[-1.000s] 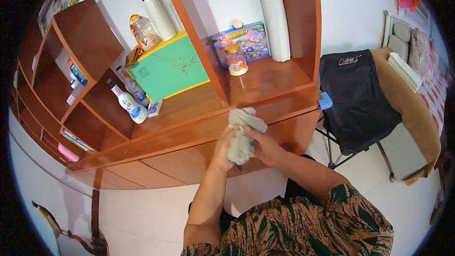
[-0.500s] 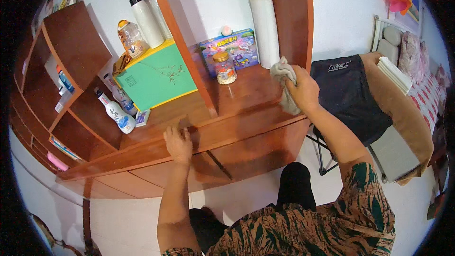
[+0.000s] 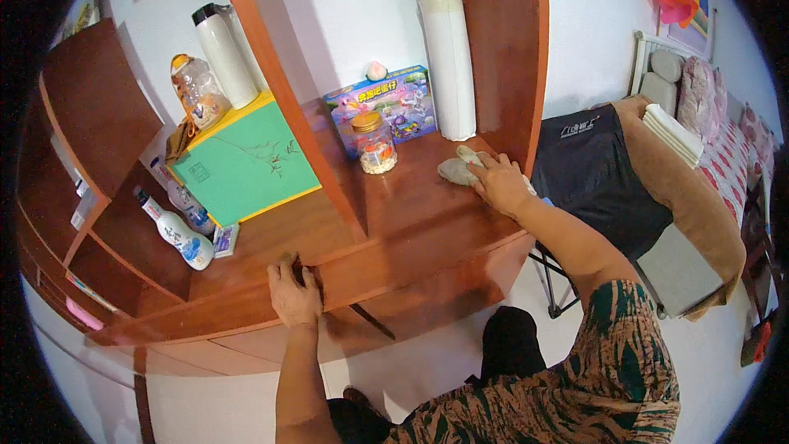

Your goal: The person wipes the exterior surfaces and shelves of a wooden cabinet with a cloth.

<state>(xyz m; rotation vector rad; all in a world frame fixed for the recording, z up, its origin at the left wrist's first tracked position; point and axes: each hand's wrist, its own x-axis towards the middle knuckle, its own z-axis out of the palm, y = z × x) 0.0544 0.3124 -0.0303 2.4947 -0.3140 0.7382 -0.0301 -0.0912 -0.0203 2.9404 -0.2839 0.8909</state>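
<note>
Grey cloth [image 3: 457, 168] under right hand [image 3: 503, 187], jutting left, grasped; left hand [image 3: 296, 294] unclenched at cabinet [image 3: 431, 255].

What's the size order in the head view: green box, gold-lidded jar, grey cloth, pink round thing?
1. Green box
2. Gold-lidded jar and grey cloth: unranked, right hand hides part of cloth
3. Pink round thing

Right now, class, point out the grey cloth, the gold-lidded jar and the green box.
Grey cloth [image 3: 455, 170]: head view, on its uncovered bunched part.
Gold-lidded jar [image 3: 376, 148]: head view, middle of its clear side.
Green box [image 3: 245, 168]: head view, middle of its green panel.
</note>
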